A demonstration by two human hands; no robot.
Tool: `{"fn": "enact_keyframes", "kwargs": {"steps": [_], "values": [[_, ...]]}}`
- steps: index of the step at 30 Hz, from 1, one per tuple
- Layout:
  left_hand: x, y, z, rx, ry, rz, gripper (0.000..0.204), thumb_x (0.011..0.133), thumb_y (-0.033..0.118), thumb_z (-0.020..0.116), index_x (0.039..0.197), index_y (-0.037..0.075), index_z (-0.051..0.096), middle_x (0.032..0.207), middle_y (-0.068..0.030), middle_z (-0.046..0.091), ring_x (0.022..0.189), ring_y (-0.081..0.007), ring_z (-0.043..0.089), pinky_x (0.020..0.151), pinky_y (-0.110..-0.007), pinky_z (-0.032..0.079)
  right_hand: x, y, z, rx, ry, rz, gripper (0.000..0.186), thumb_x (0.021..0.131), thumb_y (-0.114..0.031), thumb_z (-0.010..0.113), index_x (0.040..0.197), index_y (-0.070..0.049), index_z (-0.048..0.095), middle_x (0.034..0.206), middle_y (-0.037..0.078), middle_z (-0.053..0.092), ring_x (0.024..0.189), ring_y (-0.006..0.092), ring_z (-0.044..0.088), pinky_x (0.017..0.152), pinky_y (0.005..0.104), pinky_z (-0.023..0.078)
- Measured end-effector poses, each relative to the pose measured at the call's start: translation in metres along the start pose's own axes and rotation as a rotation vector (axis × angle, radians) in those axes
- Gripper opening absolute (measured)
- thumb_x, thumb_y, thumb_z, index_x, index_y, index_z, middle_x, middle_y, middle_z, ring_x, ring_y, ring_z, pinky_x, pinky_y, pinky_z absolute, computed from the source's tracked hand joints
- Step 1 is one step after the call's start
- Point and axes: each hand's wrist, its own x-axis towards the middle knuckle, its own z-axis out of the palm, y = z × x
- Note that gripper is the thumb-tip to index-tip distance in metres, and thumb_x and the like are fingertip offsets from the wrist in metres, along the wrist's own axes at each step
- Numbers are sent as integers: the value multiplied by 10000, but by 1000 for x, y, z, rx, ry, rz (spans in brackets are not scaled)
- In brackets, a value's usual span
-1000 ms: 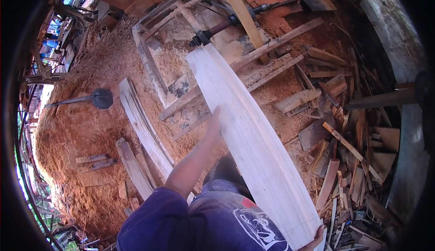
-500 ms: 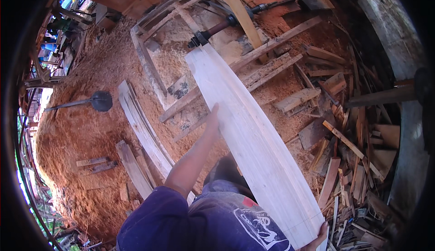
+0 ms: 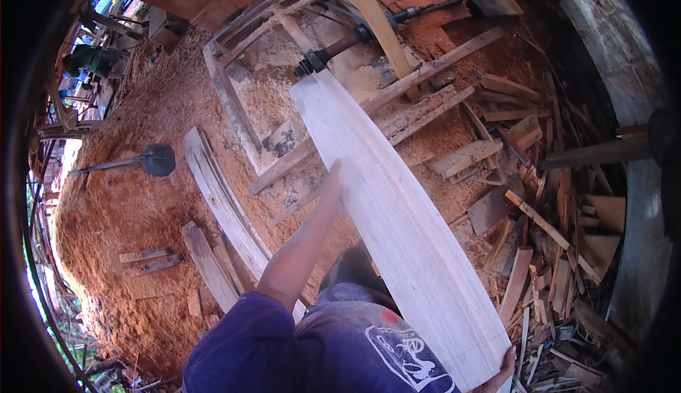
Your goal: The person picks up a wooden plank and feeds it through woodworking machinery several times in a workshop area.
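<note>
A long, pale wooden plank (image 3: 397, 216) with curved sides slants across the view, from the upper middle down to the lower right beside my body. My left hand (image 3: 332, 184) grips its left edge about a third of the way from the far end; most of those fingers are hidden beneath the wood. At the near end my right hand (image 3: 505, 373) is wrapped round the corner, its fingertips showing on the edge. The far end of the plank meets a dark metal shaft (image 3: 333, 47) with a threaded, nutted tip.
Wooden rails (image 3: 440, 67) and a frame (image 3: 230, 102) surround the shaft over sawdust. Curved boards (image 3: 227, 194) lie to the left, near a round dark long-handled tool (image 3: 159, 159). Scrap wood (image 3: 546, 251) piles up on the right. A person in green (image 3: 86, 59) is at the far left.
The plank and both my hands stay almost in place, with only a slight shift at the near end. At the far left, the person in green has moved lower.
</note>
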Motion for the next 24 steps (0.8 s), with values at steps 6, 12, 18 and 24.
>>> {"fn": "enact_keyframes", "kwargs": {"steps": [6,12,18,24], "values": [[21,-7,-17,-54,-48,37,625,1032,456,495,1456,-1,445,1380,-129,568,1221,-253,578,1011,-376,492,-16,-11,21,-6,64,-14,587,1037,-375,500,1410,78,478,1403,233,559,1271,370,548,1084,476,440],[36,-8,-25,-23,-30,15,606,1044,456,468,1477,34,425,1416,-118,549,1270,-264,548,1082,-413,441,-22,-16,30,-26,80,-23,581,1044,-357,486,1415,90,465,1414,241,546,1281,377,538,1092,480,431],[43,-7,-28,-75,-43,14,593,1029,447,512,1405,-11,491,1292,-120,614,1130,-240,620,947,-366,523,-30,-21,39,-24,96,-26,584,1046,-353,482,1419,96,457,1421,244,538,1287,381,532,1098,483,424],[48,-5,-33,-29,-58,-24,601,1041,463,468,1463,35,445,1414,-124,554,1269,-275,550,1084,-430,440,-37,-25,47,-44,95,-51,592,1045,-357,485,1423,98,451,1428,249,530,1292,388,524,1106,487,413]]}}
